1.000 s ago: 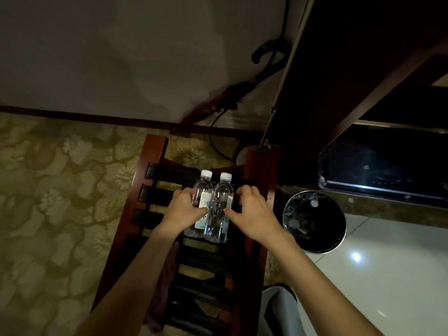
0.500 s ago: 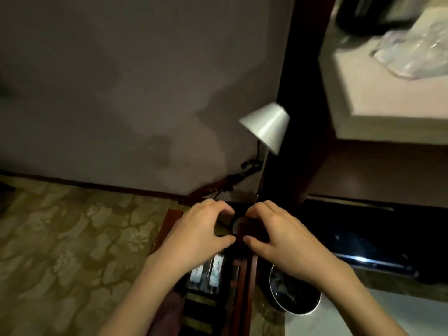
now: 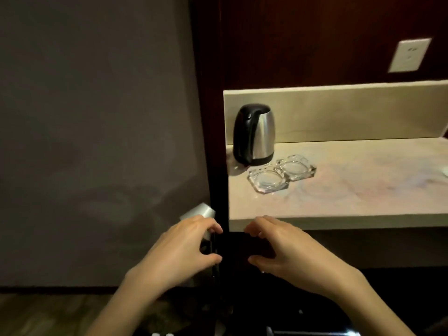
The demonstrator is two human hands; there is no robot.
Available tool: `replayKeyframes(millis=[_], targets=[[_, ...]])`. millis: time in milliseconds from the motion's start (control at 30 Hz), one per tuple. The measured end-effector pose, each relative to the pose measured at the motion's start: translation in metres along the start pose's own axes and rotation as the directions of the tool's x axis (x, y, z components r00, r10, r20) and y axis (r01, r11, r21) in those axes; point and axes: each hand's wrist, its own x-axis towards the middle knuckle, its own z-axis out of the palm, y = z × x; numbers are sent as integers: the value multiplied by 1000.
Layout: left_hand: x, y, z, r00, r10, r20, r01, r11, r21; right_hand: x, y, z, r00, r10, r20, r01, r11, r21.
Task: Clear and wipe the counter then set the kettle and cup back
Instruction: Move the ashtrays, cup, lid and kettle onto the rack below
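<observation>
At the far left you see only a plain grey wall [image 3: 97, 117], and under it a dark baseboard and a strip of patterned floor [image 3: 48, 314]. A little more to the right, a pale lampshade [image 3: 197, 212] shows just behind your left hand [image 3: 179, 253]. This hand is held in the air in front of the dark wooden post [image 3: 219, 141], with the fingers curled and the thumb apart from them; nothing is held in it. Your right hand [image 3: 286, 248] is next to it, near but not touching, in the same curled and empty shape, just below the front edge of the counter [image 3: 339, 202].

The kettle [image 3: 254, 134] stands upright at the back left corner of the counter, close to the backsplash, with its black handle toward the post. Just in front of it, to the right, two glass ashtrays lie flat on the stone. The nearer ashtray [image 3: 268, 181] and the farther ashtray [image 3: 296, 167] touch each other at one corner. The rest of the counter to the right is bare stone. At its far right edge there is a small white thing [image 3: 445, 171], but it is cut off and I cannot tell what it is. Above, on the dark wood panel, there is a white wall socket [image 3: 409, 55].
</observation>
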Motion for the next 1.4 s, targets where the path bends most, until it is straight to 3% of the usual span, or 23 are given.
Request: replayKeyframes(millis=[367, 833, 967, 1133, 1267, 1400], targets=[[85, 111, 0, 999, -27, -25, 29, 998, 52, -16, 101, -90, 999, -1, 32, 4, 995, -98], [172, 106, -15, 997, -70, 19, 68, 993, 99, 51, 151, -110, 996, 92, 0, -92, 993, -77], [205, 71, -1, 970, -238, 45, 238, 971, 19, 88, 168, -96, 982, 187, 33, -186, 982, -39], [246, 37, 32, 904, -416, 99, 428, 881, -202, 128, 188, -73, 955, 292, 45, -292, 957, -7], [267, 20, 49, 873, -475, 111, 478, 789, -385, 140, 201, -58, 934, 355, 45, -357, 934, 20], [274, 12, 57, 867, -485, 114, 479, 749, -459, 146, 209, -52, 922, 386, 26, -387, 920, 62]])
